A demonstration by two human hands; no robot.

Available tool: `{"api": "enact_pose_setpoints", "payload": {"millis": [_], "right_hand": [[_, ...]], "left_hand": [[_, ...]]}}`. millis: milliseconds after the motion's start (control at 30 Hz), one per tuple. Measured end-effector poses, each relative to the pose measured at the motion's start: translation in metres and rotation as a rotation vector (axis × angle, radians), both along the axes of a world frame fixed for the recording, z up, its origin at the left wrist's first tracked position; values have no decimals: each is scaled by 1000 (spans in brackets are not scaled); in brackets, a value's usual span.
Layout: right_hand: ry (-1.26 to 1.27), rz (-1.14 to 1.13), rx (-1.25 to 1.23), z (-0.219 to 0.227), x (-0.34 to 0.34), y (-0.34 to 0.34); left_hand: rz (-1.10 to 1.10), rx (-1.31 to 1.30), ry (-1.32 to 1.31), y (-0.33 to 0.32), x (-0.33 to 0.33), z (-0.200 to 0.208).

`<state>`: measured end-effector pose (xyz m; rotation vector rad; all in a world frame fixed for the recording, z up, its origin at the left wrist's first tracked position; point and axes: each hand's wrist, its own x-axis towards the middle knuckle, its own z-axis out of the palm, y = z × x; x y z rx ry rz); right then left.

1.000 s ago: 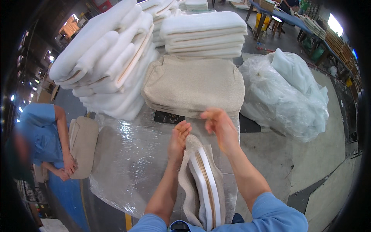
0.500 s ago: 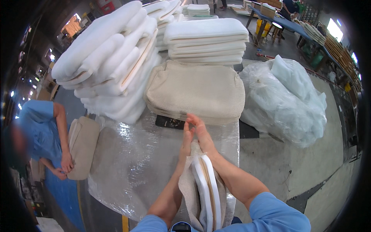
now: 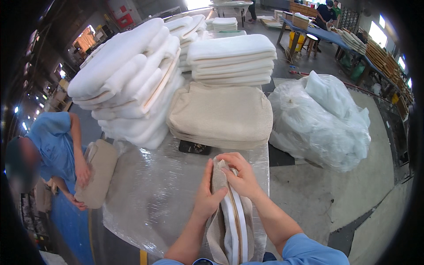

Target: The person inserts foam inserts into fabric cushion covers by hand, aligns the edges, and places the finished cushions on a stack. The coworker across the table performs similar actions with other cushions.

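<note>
A beige fabric cushion cover (image 3: 215,234) stands on edge in front of me, its long opening facing up. Inside it sits white wadding (image 3: 229,216) around a tan-edged foam core. With its fingers along the left side and the thumb over the rim, my left hand (image 3: 210,193) grips the cover near its far end. Across from it, my right hand (image 3: 242,177) is closed on the far corner of the cover, fingers curled over the fabric edge. Some of its fingertips are hidden by the cloth. Just beyond the hands lies a dark phone-like object (image 3: 194,147).
Beige covers (image 3: 221,112) lie stacked on the plastic-wrapped table (image 3: 150,198). Behind stand folded white wadding piles (image 3: 230,48) and a taller pile (image 3: 119,66). A plastic-bagged bundle (image 3: 324,123) is at right. A co-worker (image 3: 55,141) handles a beige cushion (image 3: 101,176) at left.
My hands have drawn back toward me, from held together beyond the cover's far end to gripping its two sides there. The co-worker's hands have shifted on their cushion.
</note>
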<state>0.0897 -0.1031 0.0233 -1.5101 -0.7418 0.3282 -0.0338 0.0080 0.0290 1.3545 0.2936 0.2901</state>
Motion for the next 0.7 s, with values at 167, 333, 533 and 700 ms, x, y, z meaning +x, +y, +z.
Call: {"api": "enact_pose_setpoints", "payload": {"millis": [167, 333, 533, 700], "right_hand": [[78, -91, -38, -5, -11, 9], [91, -216, 118, -31, -21, 18], [76, -184, 175, -43, -22, 18], [49, -187, 126, -37, -22, 24]], "left_hand": [[44, 459, 42, -3, -2, -6], [-9, 404, 31, -2, -4, -3], [182, 332, 49, 5, -4, -8], [392, 486, 51, 3, 17, -13]]}}
